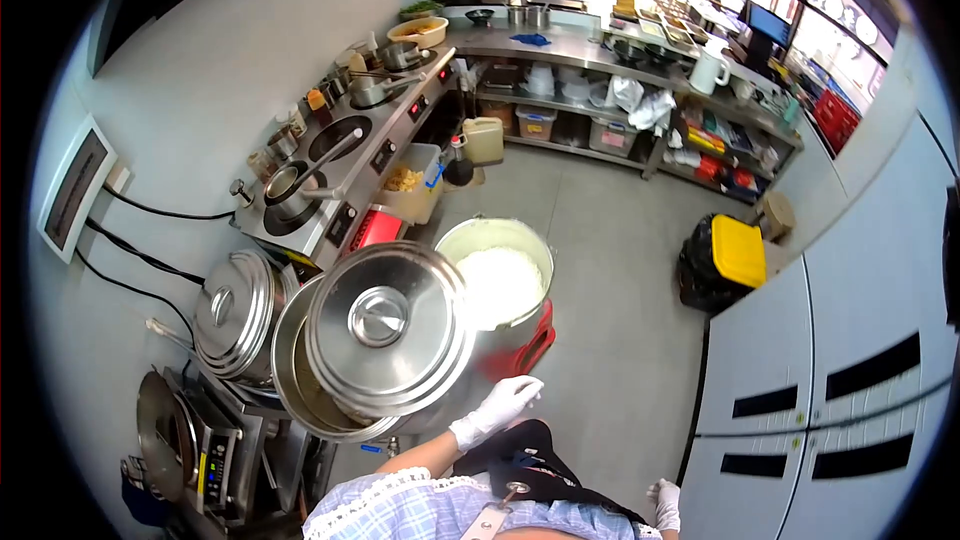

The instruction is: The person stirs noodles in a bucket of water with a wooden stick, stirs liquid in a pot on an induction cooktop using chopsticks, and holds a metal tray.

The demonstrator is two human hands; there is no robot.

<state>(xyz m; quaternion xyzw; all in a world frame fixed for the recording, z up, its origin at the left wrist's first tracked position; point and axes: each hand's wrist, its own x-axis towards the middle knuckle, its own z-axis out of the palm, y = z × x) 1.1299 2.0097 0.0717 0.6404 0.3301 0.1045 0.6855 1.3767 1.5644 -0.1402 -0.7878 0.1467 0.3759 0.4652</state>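
My left hand (500, 407), in a white glove, hovers beside the big steel stockpot (287, 360) with fingers loosely stretched and nothing in them. A large steel lid (390, 380) lies tilted across this pot, leaving its left side uncovered. My right hand (665, 502), gloved too, hangs low at my side, its fingers slightly apart and no object visible in it. Ahead of my left hand is a pale bucket (545, 250) with white contents (500, 280). A red stool-like piece (535, 340) shows under the bucket.
A second lidded pot (232, 315) stands by the wall. Induction hobs (340, 138) with saucepans (290, 202) line the left counter. A plastic tub (412, 198) and a jug (484, 140) are below. To the right are a yellow-lidded bin (738, 248) and tall cabinets (760, 350).
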